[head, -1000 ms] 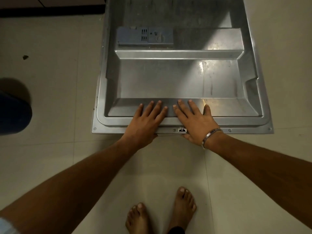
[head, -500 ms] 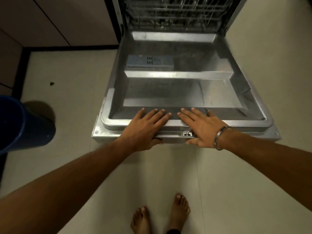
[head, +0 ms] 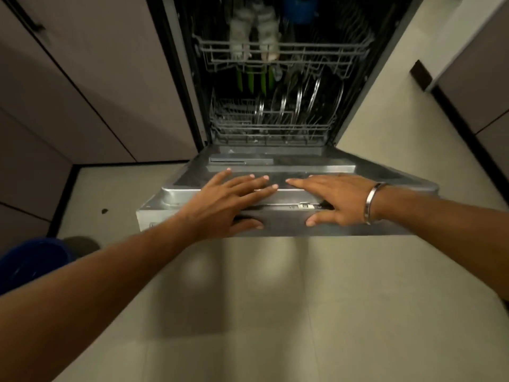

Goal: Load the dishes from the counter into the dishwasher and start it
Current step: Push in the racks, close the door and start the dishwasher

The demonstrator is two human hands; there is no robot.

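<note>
Left hand (head: 220,201) and right hand (head: 334,199) on dishwasher door (head: 385,183) edge.

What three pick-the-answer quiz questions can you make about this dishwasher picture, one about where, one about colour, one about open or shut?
1. Where do both hands rest?
A. on the door's front edge
B. on the upper rack
C. on the floor

2. What colour is the round bucket at lower left?
A. red
B. blue
C. yellow

3. The dishwasher door is:
A. latched shut
B. removed
C. open, partly raised

Answers:
A, the left hand and right hand lie on the steel dishwasher door edge.
B, the bucket looks dark blue.
C, the wire lower rack with upright metal plates shows behind it.
</note>
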